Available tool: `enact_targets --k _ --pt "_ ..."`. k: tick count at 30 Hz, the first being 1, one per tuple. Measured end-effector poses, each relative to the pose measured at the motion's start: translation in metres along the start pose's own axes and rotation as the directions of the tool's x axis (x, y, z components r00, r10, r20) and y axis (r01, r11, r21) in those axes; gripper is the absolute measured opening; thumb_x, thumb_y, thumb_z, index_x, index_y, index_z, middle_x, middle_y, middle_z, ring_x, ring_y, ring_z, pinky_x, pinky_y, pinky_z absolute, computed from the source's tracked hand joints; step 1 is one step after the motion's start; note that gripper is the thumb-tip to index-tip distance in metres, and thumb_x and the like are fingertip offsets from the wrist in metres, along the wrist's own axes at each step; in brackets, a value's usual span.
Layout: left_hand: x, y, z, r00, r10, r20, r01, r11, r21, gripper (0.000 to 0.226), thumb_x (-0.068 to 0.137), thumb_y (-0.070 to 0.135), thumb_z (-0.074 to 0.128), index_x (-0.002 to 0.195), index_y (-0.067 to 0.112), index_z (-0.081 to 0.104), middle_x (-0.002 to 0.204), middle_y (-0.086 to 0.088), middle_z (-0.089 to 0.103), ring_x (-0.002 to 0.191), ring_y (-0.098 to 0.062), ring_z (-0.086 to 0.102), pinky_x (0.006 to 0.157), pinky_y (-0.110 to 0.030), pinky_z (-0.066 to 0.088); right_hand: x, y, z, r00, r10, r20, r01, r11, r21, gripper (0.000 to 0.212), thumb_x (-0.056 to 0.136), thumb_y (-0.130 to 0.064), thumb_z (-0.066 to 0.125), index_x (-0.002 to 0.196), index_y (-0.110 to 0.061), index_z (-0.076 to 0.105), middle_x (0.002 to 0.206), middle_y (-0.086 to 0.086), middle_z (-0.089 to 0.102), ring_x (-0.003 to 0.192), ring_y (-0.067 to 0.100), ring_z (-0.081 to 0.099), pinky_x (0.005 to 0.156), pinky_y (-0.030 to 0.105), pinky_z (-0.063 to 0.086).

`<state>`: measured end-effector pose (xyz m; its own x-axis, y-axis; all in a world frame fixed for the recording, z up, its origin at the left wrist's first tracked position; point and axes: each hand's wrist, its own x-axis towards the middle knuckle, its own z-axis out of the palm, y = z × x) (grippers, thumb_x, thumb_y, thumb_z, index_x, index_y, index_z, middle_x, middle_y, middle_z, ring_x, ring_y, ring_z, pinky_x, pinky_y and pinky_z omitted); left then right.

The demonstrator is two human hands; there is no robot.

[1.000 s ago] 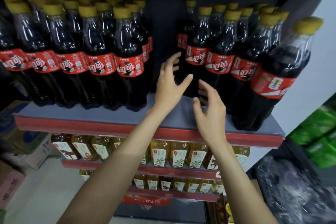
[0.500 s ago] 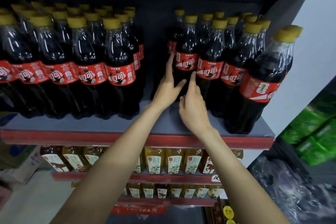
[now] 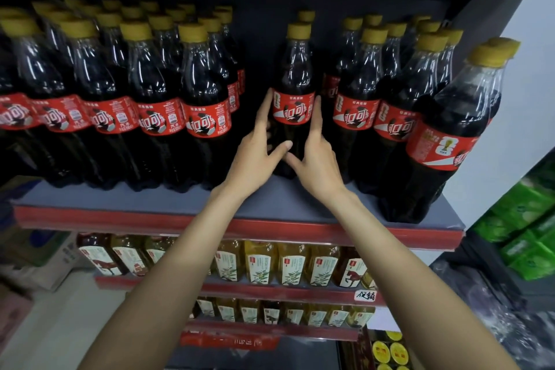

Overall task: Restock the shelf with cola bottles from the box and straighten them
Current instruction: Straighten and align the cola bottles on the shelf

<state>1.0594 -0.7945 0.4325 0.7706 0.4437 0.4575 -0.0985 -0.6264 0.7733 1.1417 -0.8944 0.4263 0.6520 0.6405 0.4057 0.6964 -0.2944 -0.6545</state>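
Both hands now frame one cola bottle [image 3: 292, 105] on the top shelf [image 3: 120, 201], where half a second ago they were only reaching its lower body. The bottle stands upright in the gap between the left block of bottles [image 3: 120, 105] and the right block [image 3: 387, 111], apart from both — earlier it sat close against the right block's front row. The left hand [image 3: 255, 156] lies along the bottle's left side, its forefinger straight up to the label edge and its thumb stretched across the dark lower body. The right hand [image 3: 315, 159] mirrors it on the right side, forefinger straight beside the label, thumb pointing inward. The fingers [image 3: 316, 117] of both hands are extended and pressed flat to the bottle rather than wrapped round it; the thumb tips nearly meet in front. The label faces forward. At the shelf's right end one bottle [image 3: 444, 141] tilts outward, as before. Tea bottles [image 3: 288, 264] fill the shelves below.
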Motion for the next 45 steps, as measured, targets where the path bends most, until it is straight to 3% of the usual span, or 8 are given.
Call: enact_targets --k 2,4,7,10,18,26,36,45 --pt "-0.007 0.007 -0.004 0.991 0.031 -0.127 -0.014 0.991 0.134 0.076 0.091 0.013 0.062 0.151 0.029 0.018 0.143 -0.004 0.046 0.125 -0.013 0.05 0.099 -0.034 0.05 0.009 0.0 0.004 1.0 0.007 -0.005 -0.007 1.0 0.026 0.108 0.086 -0.013 0.068 0.151 -0.026 -0.018 0.14 0.017 0.05 0.107 0.038 0.063 0.09 0.051 0.05" --pt "-0.017 0.013 -0.009 0.945 0.222 -0.241 -0.149 0.946 0.287 0.058 0.09 0.01 0.061 0.144 0.019 0.039 0.133 -0.004 0.054 0.116 -0.012 0.054 0.094 -0.027 0.052 0.02 -0.002 0.01 1.0 0.006 -0.004 -0.006 0.998 0.061 0.107 0.085 -0.009 0.067 0.151 -0.022 -0.016 0.136 0.022 0.051 0.109 0.039 0.061 0.091 0.048 0.05" --pt "-0.028 0.01 -0.019 0.74 0.569 -0.359 -0.3 0.757 0.581 0.037 0.085 -0.001 0.061 0.121 0.009 0.064 0.116 -0.006 0.065 0.106 -0.021 0.058 0.096 -0.017 0.042 0.038 -0.005 0.025 1.0 0.004 0.009 -0.005 0.995 0.103 0.107 0.085 -0.006 0.067 0.152 -0.022 -0.015 0.14 0.022 0.047 0.117 0.038 0.057 0.096 0.047 0.048" --pt "-0.034 -0.004 -0.031 0.612 0.675 -0.411 -0.222 0.646 0.73 0.037 0.081 -0.002 0.063 0.114 0.013 0.068 0.122 -0.005 0.06 0.112 -0.024 0.049 0.099 -0.029 0.04 0.057 -0.01 0.044 0.999 0.035 0.021 -0.037 0.993 0.116 0.108 0.086 -0.006 0.065 0.15 -0.03 -0.018 0.145 0.019 0.043 0.124 0.034 0.053 0.101 0.05 0.045" --pt "-0.04 -0.025 -0.056 0.707 0.568 -0.422 -0.055 0.64 0.767 0.051 0.088 0.02 0.063 0.136 0.016 0.047 0.145 -0.008 0.033 0.131 -0.029 0.037 0.113 -0.031 0.026 0.09 -0.014 0.07 0.996 0.044 -0.075 -0.04 0.998 0.056 0.098 0.091 0.0 0.055 0.15 -0.03 -0.016 0.132 0.025 0.047 0.109 0.039 0.06 0.091 0.043 0.046" --pt "-0.044 -0.026 -0.06 0.746 0.543 -0.385 -0.053 0.625 0.779 0.055 0.089 0.022 0.064 0.139 0.016 0.042 0.147 -0.008 0.03 0.133 -0.027 0.037 0.108 -0.037 0.033 0.106 -0.016 0.083 0.994 0.095 -0.054 -0.091 0.994 0.058 0.087 0.097 -0.007 0.045 0.149 -0.033 -0.02 0.131 0.026 0.045 0.102 0.04 0.061 0.09 0.049 0.049" --pt "-0.043 -0.026 -0.062 0.752 0.542 -0.375 -0.076 0.637 0.767 0.055 0.089 0.02 0.063 0.139 0.015 0.042 0.147 -0.009 0.029 0.132 -0.029 0.037 0.113 -0.033 0.028 0.102 -0.011 0.069 0.998 0.055 0.02 -0.051 0.986 -0.158 0.088 0.096 -0.007 0.047 0.149 -0.04 -0.015 0.129 0.025 0.046 0.101 0.042 0.06 0.085 0.05 0.05" --pt "-0.044 -0.025 -0.063 0.765 0.531 -0.365 -0.083 0.643 0.761 0.056 0.088 0.019 0.064 0.139 0.015 0.042 0.147 -0.009 0.028 0.133 -0.031 0.038 0.113 -0.035 0.029 0.103 -0.023 0.084 0.989 0.099 -0.111 -0.125 0.96 -0.25 0.085 0.096 0.0 0.039 0.15 -0.036 -0.015 0.12 0.026 0.049 0.092 0.039 0.061 0.078 0.047 0.048"
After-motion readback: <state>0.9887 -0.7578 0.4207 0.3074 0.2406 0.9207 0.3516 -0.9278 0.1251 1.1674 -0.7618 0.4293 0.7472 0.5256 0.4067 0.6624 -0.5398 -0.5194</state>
